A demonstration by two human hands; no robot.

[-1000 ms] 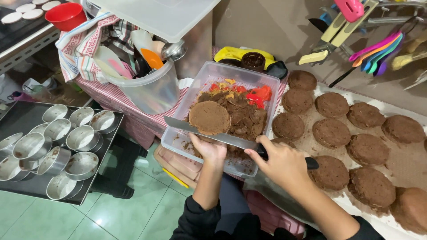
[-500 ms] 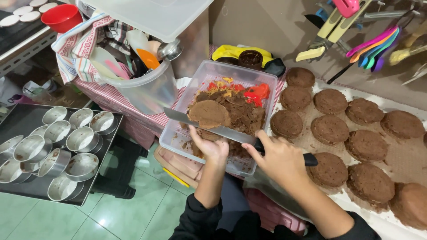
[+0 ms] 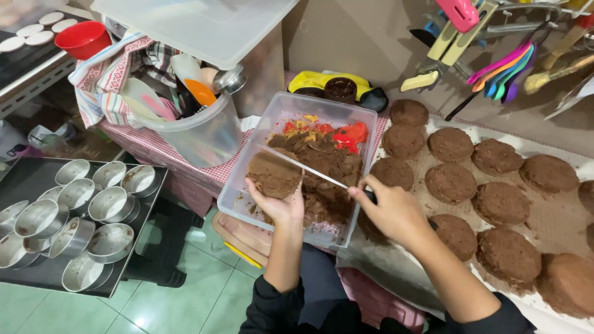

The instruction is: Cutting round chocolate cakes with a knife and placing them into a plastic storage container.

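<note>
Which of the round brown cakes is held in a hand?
The cake in the left hand, over the clear plastic tub. All others lie on the paper-lined tray at the right.

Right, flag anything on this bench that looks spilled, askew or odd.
Red and yellow scraps lie at the far end of the clear plastic tub among the brown cake trimmings, oddly bright. Empty round tins lie tilted and overlapping on the dark tray. Nothing looks spilled.

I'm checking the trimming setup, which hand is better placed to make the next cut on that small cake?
Right, probably. The right hand grips the knife, its blade lying across the round cake. The left hand cradles that cake over the clear tub.
</note>
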